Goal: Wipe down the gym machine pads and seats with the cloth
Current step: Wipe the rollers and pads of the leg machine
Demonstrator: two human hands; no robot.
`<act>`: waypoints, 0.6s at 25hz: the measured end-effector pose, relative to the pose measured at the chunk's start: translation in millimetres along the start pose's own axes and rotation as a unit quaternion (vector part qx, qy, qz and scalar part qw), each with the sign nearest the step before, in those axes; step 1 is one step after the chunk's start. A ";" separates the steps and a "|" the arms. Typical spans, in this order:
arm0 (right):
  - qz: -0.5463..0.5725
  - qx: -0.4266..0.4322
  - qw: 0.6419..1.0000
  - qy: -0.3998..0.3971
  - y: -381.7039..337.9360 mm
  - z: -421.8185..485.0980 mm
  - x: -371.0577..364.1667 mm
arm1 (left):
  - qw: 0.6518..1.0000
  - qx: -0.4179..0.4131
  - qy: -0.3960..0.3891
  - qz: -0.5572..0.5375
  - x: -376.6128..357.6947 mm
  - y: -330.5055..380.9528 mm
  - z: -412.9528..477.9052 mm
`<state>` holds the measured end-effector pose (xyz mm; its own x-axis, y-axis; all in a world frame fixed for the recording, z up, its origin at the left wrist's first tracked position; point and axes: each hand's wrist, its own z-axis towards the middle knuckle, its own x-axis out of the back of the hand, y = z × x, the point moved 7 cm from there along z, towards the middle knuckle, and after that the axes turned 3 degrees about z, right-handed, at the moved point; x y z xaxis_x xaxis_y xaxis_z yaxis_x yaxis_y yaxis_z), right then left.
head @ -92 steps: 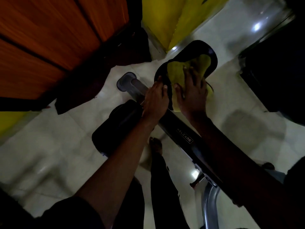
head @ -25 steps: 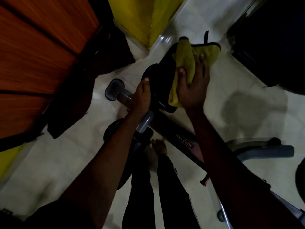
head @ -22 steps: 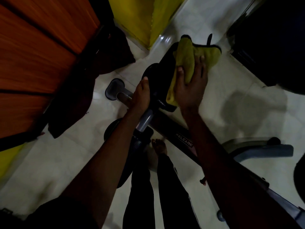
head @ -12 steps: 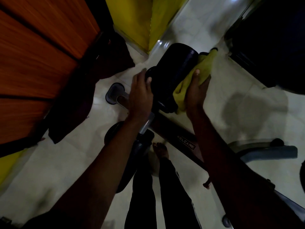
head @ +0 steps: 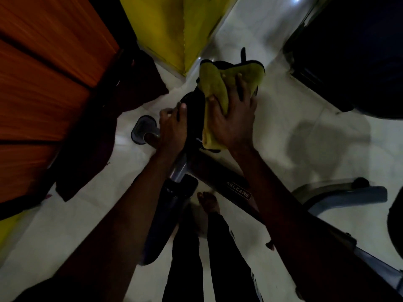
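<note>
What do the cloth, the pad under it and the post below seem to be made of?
Cloth: soft yellow-green fabric, probably microfibre; it bunches in matte folds.
Pad: black and smooth, probably vinyl over foam, though it is too dark to be sure.
Post: metal, grey, with a long glossy highlight along it.

The yellow-green cloth [head: 214,88] lies bunched over the top of the black pad [head: 194,120], pressed there under my spread right hand [head: 232,120]; my left hand [head: 172,127] grips the pad's bare left edge.
</note>
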<state>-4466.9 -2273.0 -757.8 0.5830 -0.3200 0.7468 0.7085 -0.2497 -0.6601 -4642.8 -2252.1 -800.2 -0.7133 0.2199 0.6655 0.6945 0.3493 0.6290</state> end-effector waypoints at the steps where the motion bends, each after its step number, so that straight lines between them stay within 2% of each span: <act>1: 0.006 -0.009 1.000 0.010 1.8 4.4 -0.7 | 0.998 -0.045 0.038 0.014 7.8 7.6 -3.4; 3: 0.060 -0.071 0.995 0.034 10.1 -0.2 -0.5 | 0.993 -0.108 0.047 0.013 10.5 20.1 -13.5; 5: 0.158 -0.183 0.969 0.047 30.0 -8.8 -3.2 | 0.996 -0.081 0.005 0.025 -3.7 23.5 -20.3; 6: 0.223 -0.243 0.942 0.053 43.8 -10.8 -5.1 | 0.996 -0.070 -0.010 0.056 -11.6 24.5 -22.7; 8: 0.366 -0.350 0.861 0.046 79.8 -14.7 -17.4 | 0.989 -0.106 -0.024 0.097 -22.2 25.2 -22.1; 9: 0.411 -0.375 0.830 0.027 99.8 -19.1 -29.7 | 0.989 -0.115 -0.035 0.085 -21.3 24.6 -19.3; 10: 0.425 -0.391 0.816 0.000 108.3 -27.8 -37.5 | 0.992 -0.102 -0.053 0.056 -20.9 18.4 -11.3; 12: 0.397 -0.391 0.831 0.001 98.3 -48.1 -35.7 | 0.994 -0.042 -0.100 0.025 -21.2 1.0 5.5; 13: 0.390 -0.380 0.839 0.014 90.0 -55.0 -36.1 | 0.994 -0.043 -0.092 0.047 -17.9 -1.6 11.6; 15: 0.373 -0.373 0.849 0.022 80.7 -62.1 -33.7 | 0.988 -0.134 -0.014 0.070 -6.3 15.8 6.0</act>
<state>-4454.1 -2339.2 -841.3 0.7316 -0.6735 0.1052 -0.3100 -0.4662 -0.8286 -4627.9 -2242.5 -796.8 -0.6086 0.2755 0.7441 0.7835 0.0606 0.6184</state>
